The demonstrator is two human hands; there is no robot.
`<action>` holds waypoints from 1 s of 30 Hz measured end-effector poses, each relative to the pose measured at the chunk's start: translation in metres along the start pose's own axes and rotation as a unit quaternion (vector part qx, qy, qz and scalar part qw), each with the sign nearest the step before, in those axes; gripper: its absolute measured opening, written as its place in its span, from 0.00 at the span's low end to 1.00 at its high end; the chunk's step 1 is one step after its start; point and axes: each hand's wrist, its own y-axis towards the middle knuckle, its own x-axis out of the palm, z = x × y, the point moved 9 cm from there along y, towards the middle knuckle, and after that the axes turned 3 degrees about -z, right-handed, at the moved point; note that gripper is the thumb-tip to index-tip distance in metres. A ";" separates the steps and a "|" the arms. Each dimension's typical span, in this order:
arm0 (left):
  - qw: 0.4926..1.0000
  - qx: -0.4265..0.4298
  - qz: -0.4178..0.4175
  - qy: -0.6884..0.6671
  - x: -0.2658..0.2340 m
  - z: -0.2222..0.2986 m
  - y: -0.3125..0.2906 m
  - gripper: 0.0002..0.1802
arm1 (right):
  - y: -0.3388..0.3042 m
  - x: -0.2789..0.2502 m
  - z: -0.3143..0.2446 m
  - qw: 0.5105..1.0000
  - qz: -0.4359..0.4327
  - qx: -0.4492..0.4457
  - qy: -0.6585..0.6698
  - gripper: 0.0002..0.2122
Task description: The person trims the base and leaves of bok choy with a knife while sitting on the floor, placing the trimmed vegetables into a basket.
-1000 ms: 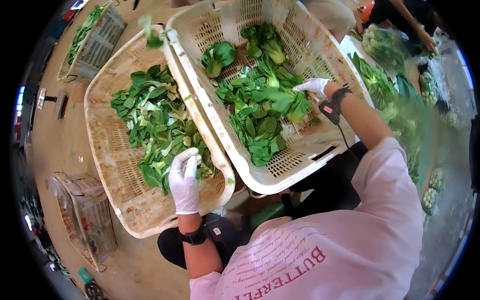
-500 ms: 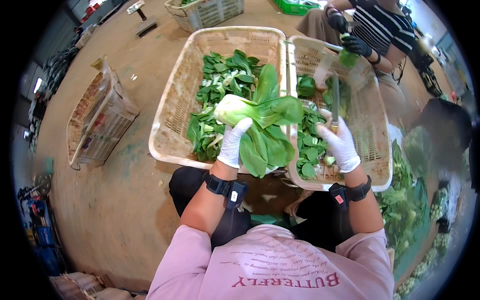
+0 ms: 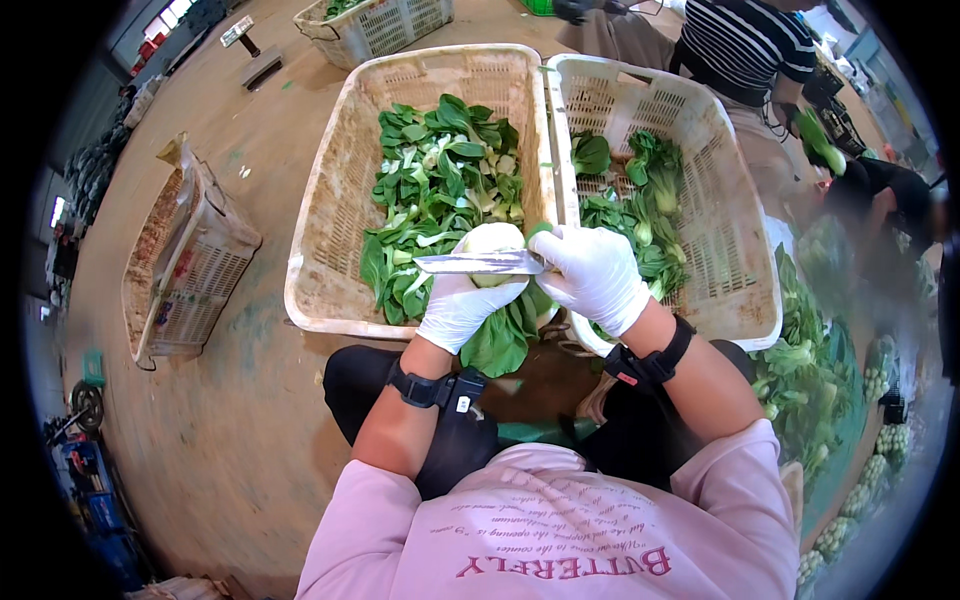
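A head of bok choy point(image 3: 497, 342) is in my white-gloved left hand point(image 3: 460, 305), its pale base up and its green leaves hanging below. My fingers are closed around it. My right hand point(image 3: 598, 278), also gloved in white, grips a knife point(image 3: 470, 263); the handle is hidden in the fist. The blade points left and lies across the bok choy just below the base. Beneath and beyond my hands, the left crate point(image 3: 318, 255) holds many cut leaves point(image 3: 430, 180). More bok choy point(image 3: 640, 215) lies in the right crate point(image 3: 735, 230).
A tilted crate point(image 3: 195, 290) stands on the floor at left, another crate point(image 3: 390, 30) at the far side. A scale point(image 3: 255, 60) is at far left. Bok choy heaps point(image 3: 800, 370) lie at right. A person in a striped top point(image 3: 745, 45) sits beyond the right crate.
The knife has swung from upright over the right crate to lie level across the bok choy. The bok choy has turned leaves-down, and my hands have come together. The person opposite has moved a hand outward.
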 end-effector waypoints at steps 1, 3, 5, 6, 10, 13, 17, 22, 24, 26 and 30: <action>1.000 -0.012 -0.003 -0.002 -0.001 -0.003 0.000 0.29 | 0.001 0.002 -0.001 1.000 -0.007 -0.004 0.005 0.06; 1.000 -0.011 -0.005 0.016 -0.002 -0.002 -0.002 0.29 | 0.003 0.003 -0.004 1.000 -0.001 -0.011 -0.001 0.06; 1.000 0.008 0.008 -0.004 -0.007 0.004 -0.006 0.28 | 0.005 0.015 -0.002 0.998 -0.054 0.014 -0.003 0.04; 0.999 0.016 0.000 -0.034 -0.008 -0.001 -0.007 0.27 | 0.007 0.019 -0.002 0.998 -0.057 0.011 -0.001 0.04; 0.999 0.038 0.034 -0.006 -0.016 0.011 -0.003 0.28 | -0.020 0.066 0.129 0.921 -0.225 0.314 -0.054 0.09; 0.975 0.079 0.163 0.133 -0.049 0.023 -0.009 0.30 | -0.010 0.054 0.107 0.925 -0.113 0.309 0.189 0.10; 0.889 0.126 0.128 0.422 -0.019 0.028 -0.004 0.34 | 0.004 0.045 0.016 0.856 -0.068 0.184 0.479 0.31; 0.806 0.226 0.211 0.504 0.004 0.080 -0.021 0.33 | -0.017 0.071 0.048 0.780 -0.038 0.248 0.573 0.28; 0.816 0.273 0.229 0.455 0.005 0.099 -0.036 0.30 | -0.014 0.062 0.068 0.744 0.057 0.248 0.617 0.26; 0.859 0.301 0.165 0.379 0.015 0.083 -0.036 0.24 | -0.018 0.055 0.077 0.730 0.110 0.297 0.605 0.24; 0.993 -0.015 -0.075 -0.093 0.057 -0.012 0.002 0.23 | -0.032 0.066 0.071 0.678 0.174 0.301 0.648 0.26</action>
